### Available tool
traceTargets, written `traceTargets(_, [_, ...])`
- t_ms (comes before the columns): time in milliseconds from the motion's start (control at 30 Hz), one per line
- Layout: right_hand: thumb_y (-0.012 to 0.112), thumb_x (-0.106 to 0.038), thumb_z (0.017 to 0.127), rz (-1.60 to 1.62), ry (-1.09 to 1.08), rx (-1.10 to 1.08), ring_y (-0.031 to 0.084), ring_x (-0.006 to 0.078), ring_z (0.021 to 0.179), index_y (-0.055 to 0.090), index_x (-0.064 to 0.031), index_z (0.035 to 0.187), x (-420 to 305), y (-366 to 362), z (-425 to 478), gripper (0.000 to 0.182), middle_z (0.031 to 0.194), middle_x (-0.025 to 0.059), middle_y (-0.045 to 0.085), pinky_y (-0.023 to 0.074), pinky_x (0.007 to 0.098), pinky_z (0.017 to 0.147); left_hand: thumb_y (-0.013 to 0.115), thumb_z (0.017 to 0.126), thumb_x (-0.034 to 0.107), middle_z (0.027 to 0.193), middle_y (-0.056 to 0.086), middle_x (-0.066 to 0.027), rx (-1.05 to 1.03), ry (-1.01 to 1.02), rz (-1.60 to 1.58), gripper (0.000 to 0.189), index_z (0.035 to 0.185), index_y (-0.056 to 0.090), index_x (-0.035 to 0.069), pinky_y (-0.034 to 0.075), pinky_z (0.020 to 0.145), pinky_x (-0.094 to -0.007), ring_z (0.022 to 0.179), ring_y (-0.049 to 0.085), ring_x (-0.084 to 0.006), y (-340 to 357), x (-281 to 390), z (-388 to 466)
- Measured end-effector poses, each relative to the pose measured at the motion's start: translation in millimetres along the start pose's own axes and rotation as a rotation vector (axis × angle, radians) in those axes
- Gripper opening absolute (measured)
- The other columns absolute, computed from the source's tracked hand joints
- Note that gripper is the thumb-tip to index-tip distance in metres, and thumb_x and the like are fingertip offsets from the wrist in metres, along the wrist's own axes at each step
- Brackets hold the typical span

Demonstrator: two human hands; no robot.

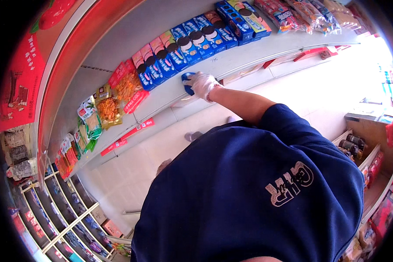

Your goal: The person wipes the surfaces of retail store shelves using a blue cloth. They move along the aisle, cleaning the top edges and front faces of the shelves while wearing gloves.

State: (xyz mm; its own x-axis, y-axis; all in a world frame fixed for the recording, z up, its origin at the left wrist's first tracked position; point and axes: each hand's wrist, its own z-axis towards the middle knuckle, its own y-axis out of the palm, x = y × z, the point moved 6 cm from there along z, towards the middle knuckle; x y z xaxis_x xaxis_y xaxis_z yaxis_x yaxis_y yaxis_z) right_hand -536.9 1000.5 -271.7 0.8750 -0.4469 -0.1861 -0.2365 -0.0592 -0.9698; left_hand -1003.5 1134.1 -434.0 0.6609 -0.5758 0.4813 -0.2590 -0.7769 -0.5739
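My right hand point(203, 85), in a thin clear glove, presses a folded blue cloth point(187, 85) onto the front strip of a pale metal shelf point(239, 62). A red bracelet circles the wrist. Just behind the cloth stands a row of blue Oreo cookie boxes point(185, 42), some with pink or green ends. Left of these lie bags of orange snacks point(128, 86) and a green-and-white snack packet point(90, 119). At the left edge of my navy shirt point(235, 183), a small part of what seems to be my left hand point(164, 165) shows; its fingers are hidden.
More snack bags point(283, 14) lie farther right on the shelf. Red price strips point(137, 132) hang along a lower edge. A compartmented rack point(70, 231) of small packets stands lower left. At right, a shelf unit holds dark bottles point(352, 145). A shoe point(193, 136) rests on the tiled floor.
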Motion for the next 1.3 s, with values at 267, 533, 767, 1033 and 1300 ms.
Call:
traceTargets(267, [0.040, -0.020, 0.092, 0.083, 0.567, 0.146, 0.061, 0.0321, 0.099, 0.054, -0.0281, 0.124, 235, -23, -103, 0.036, 0.117, 0.0100, 0.060, 0.0468, 0.0387, 0.089, 0.047, 0.093, 0.030, 0.119, 0.056, -0.0126, -0.097, 0.048, 0.002, 0.041, 0.124, 0.049, 0.002, 0.039, 0.099, -0.0326, 0.113, 0.050, -0.0194, 7, 71, 23])
traceTargets(533, [0.046, -0.025, 0.086, 0.187, 0.859, 0.207, 0.057, 0.0291, 0.109, 0.049, -0.0252, 0.129, 310, -8, -119, 0.042, 0.127, 0.0093, 0.053, 0.0464, 0.0398, 0.091, 0.048, 0.094, 0.022, 0.112, 0.059, -0.0095, 0.027, -0.249, -0.899, 0.038, 0.128, 0.045, 0.004, 0.042, 0.096, -0.0301, 0.106, 0.054, -0.0172, 35, 50, -3])
traceTargets(767, [0.052, -0.026, 0.084, 0.068, 0.705, 0.063, 0.058, 0.0287, 0.106, 0.062, -0.0163, 0.109, 249, -46, -84, 0.028, 0.118, 0.0119, 0.058, 0.0475, 0.0393, 0.089, 0.048, 0.094, 0.022, 0.111, 0.059, -0.0094, -0.045, -0.222, -0.588, 0.038, 0.128, 0.045, 0.004, 0.042, 0.095, -0.0302, 0.106, 0.054, -0.0173, 32, 53, 21])
traceTargets(1033, [0.055, -0.021, 0.084, 0.122, 0.704, 0.129, 0.063, 0.0272, 0.099, 0.069, -0.0159, 0.100, 264, -41, -68, 0.022, 0.107, 0.0078, 0.065, 0.0527, 0.0393, 0.080, 0.048, 0.094, 0.021, 0.111, 0.059, -0.0093, -0.092, -0.172, -0.475, 0.038, 0.128, 0.045, 0.004, 0.042, 0.095, -0.0302, 0.105, 0.054, -0.0173, 14, 81, 58])
traceTargets(1300, [0.058, -0.025, 0.083, 0.131, 0.843, 0.083, 0.066, 0.0248, 0.093, 0.071, -0.0174, 0.096, 266, -54, -62, 0.020, 0.099, 0.0050, 0.068, 0.0535, 0.0368, 0.074, 0.047, 0.094, 0.021, 0.110, 0.059, -0.0093, -0.117, -0.115, -0.421, 0.038, 0.128, 0.045, 0.004, 0.042, 0.095, -0.0303, 0.105, 0.055, -0.0173, -2, 113, 82])
